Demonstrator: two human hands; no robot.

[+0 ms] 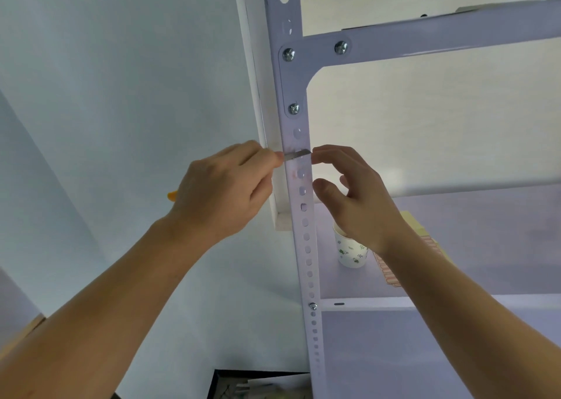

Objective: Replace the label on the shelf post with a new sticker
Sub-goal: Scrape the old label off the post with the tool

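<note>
Left hand (224, 192) is gripping a yellow-handled knife (297, 154), its blade lying across the shelf post (300, 256). Right hand (358, 198), fingers loosely open, is hovering at the blade tip. A faint label remnant (299, 171) is clinging just below. Advice: keeping the blade shallow, scraping away from fingertips.

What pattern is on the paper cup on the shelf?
The paper cup is white with small green prints, best seen in the head view.

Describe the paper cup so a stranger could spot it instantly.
Find the white perforated shelf post down the middle. On the shelf board right of it, partly behind the right hand, stands the paper cup: white with green prints, the only upright thing there.
</note>
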